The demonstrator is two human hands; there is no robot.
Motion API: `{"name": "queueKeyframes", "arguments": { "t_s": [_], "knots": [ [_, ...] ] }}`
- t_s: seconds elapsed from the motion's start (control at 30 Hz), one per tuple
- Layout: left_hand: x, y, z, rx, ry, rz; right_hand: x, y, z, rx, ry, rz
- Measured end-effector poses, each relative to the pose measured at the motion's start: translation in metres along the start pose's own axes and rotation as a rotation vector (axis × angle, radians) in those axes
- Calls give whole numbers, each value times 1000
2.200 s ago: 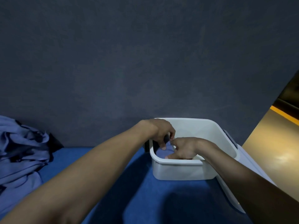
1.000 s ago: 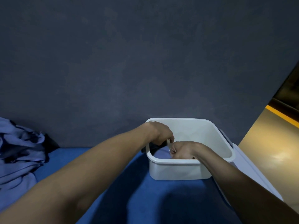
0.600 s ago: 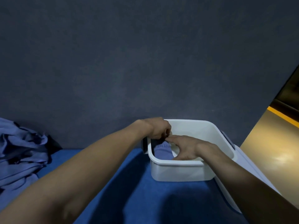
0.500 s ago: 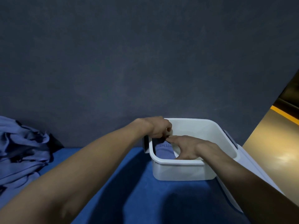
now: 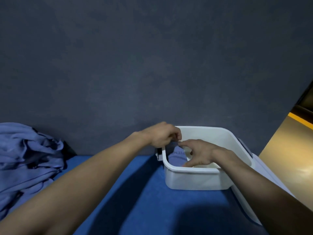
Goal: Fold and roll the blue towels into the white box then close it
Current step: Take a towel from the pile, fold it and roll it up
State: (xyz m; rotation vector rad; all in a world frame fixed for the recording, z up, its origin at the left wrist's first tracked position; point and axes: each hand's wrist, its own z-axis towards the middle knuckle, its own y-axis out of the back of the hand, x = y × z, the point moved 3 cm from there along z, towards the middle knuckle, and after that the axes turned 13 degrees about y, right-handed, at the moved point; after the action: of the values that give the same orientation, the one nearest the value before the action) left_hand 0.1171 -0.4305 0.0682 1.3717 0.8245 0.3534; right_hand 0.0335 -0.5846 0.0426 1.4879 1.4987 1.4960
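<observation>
My left fingers curl at the corner of the white box, I judge to steady it, while my right hand spreads inside, tucking the rolled blue towel against its left wall.

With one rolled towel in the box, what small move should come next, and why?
Probably withdraw both hands, the left hand and right hand, and reach for the towel pile: one rolled towel already stands in the white box, which has room.
</observation>
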Motion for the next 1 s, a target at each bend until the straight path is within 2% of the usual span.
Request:
{"name": "queueKeyframes", "arguments": {
  "t_s": [0.13, 0.33, 0.47, 0.6, 0.77, 0.87, 1.0],
  "knots": [
    [12, 7, -32, -121, 8, -118, 11, 12, -6, -71, -4, 6],
    [46, 4, -101, -277, 131, -289, 68, 24, -10, -407, 190, -51],
    [79, -3, -162, -330, 256, -275, 127, 11, -3, -447, 329, -98],
    [122, -9, -233, -448, 377, -273, 182, -18, 11, -445, 424, -105],
    [181, -1, -317, -596, 556, -163, 231, -60, 38, -390, 550, -32],
    [214, 17, -353, -736, 706, 48, 253, -78, 52, -365, 598, 6],
    [255, 39, -372, -712, 922, 271, 276, -90, 67, -349, 632, 40]
  ]
}}
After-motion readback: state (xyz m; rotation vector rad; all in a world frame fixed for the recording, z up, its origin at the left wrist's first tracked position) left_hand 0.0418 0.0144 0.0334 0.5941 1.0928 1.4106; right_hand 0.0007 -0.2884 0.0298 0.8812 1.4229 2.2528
